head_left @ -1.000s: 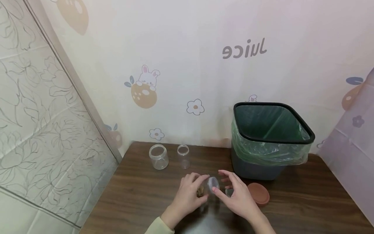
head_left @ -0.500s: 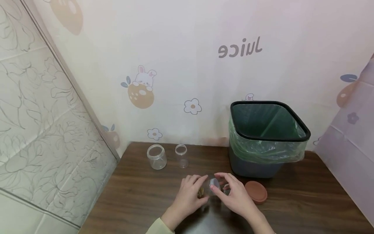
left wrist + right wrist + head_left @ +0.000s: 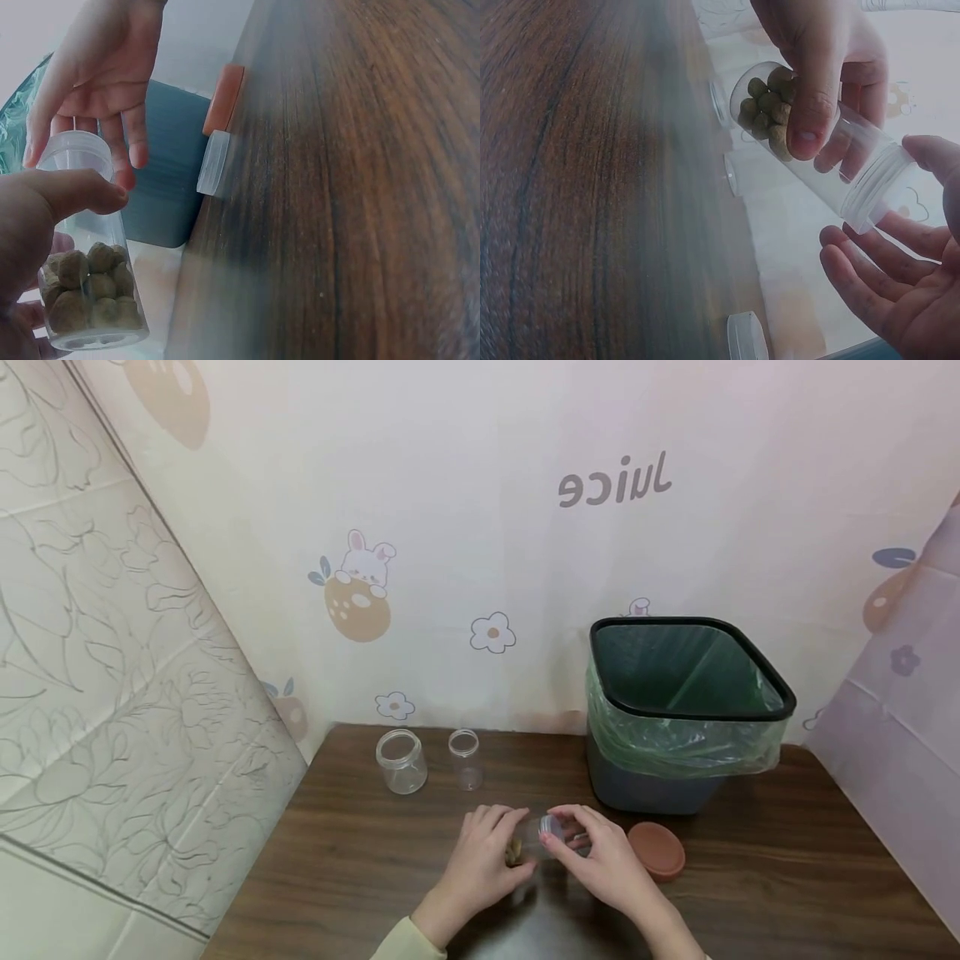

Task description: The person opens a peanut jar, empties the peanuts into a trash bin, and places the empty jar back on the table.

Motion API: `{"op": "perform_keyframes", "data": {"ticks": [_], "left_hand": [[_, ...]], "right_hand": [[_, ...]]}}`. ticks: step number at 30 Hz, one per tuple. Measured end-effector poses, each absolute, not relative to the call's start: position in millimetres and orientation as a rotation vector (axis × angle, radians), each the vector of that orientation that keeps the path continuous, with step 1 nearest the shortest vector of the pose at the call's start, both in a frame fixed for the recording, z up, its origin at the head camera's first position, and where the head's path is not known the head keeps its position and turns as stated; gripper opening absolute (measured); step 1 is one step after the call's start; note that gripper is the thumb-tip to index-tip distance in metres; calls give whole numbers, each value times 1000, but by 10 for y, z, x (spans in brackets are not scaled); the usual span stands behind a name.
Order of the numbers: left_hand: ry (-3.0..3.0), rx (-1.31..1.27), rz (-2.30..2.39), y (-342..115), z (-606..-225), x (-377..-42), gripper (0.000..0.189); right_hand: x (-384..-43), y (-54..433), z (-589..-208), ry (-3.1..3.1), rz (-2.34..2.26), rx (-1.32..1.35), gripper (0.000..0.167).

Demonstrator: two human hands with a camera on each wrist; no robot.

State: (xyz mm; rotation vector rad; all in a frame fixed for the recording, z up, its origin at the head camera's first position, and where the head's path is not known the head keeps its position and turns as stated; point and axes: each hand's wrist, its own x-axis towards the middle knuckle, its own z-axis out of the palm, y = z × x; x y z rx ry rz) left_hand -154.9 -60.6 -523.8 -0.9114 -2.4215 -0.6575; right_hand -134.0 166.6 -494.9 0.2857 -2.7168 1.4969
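My left hand [image 3: 483,858] grips a clear plastic jar [image 3: 79,154] around its body, tilted above the table. Several round, rough brown balls [image 3: 86,289] lie together in its bottom end; what they are I cannot tell. At the threaded mouth end is my right hand [image 3: 606,862], thumb on one side of the rim [image 3: 870,187] and fingertips on the other, palm facing the mouth. To the right of that hand lies a terracotta-coloured round lid [image 3: 657,850]. A clear lid [image 3: 214,163] rests beside it, hidden behind the right hand in the head view.
Two clear jars without lids, one wide [image 3: 403,768] and one narrow [image 3: 467,768], stand at the back left of the wooden table [image 3: 360,860]. A dark bin [image 3: 652,789] with a green liner bag stands at the back right, near the wall.
The right hand's fingers have come in closer around the jar's mouth, covering the clear lid behind them. The left hand keeps its grip. The head view has shifted slightly.
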Motion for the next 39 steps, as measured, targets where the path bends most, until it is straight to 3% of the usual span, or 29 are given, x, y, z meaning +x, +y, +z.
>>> {"op": "perform_keyframes", "data": {"ticks": [39], "left_hand": [[-2451, -948, -705, -670, -5221, -1620, 64]], "right_hand": [[-1344, 1760, -4937, -2623, 1591, 309, 37]]}}
